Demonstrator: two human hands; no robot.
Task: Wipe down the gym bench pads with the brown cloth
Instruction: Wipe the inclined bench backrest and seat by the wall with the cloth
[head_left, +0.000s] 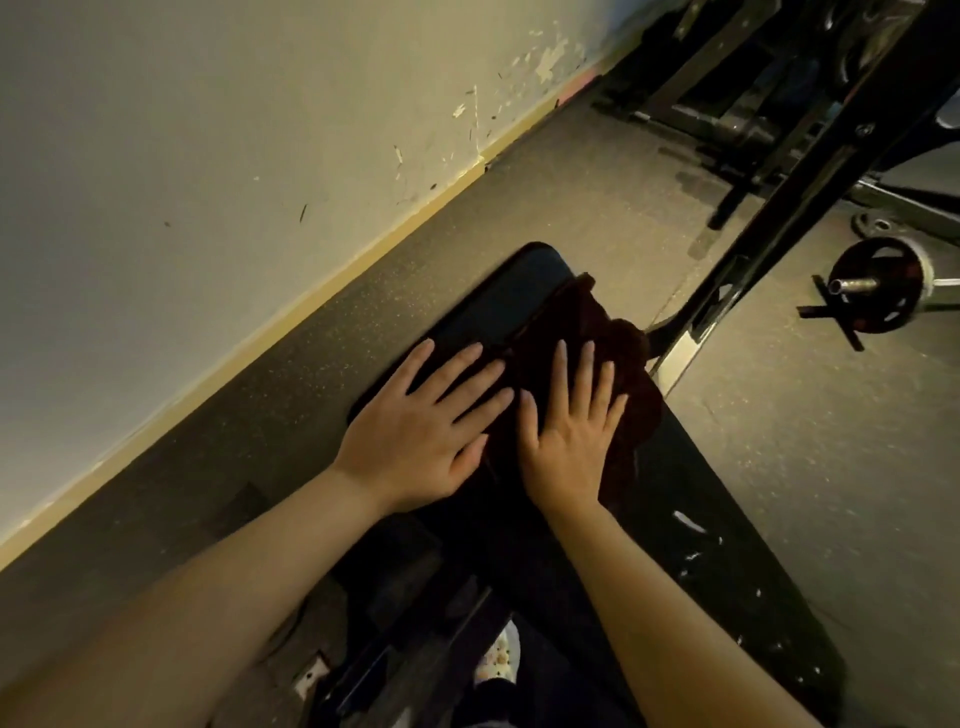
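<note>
Head view: black bench pad (498, 291), speckled floor (587, 208).

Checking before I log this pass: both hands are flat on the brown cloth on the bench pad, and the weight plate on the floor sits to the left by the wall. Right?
Not quite. The head view shows the weight plate on the floor to the right, away from the wall. The rest holds: left hand and right hand lie flat, fingers straight, on the brown cloth on the bench pad.

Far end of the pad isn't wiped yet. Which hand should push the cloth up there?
Right, probably. The right hand lies flat, wholly on the cloth. The left hand has only its fingers on the cloth's edge, palm on the bare pad.
</note>
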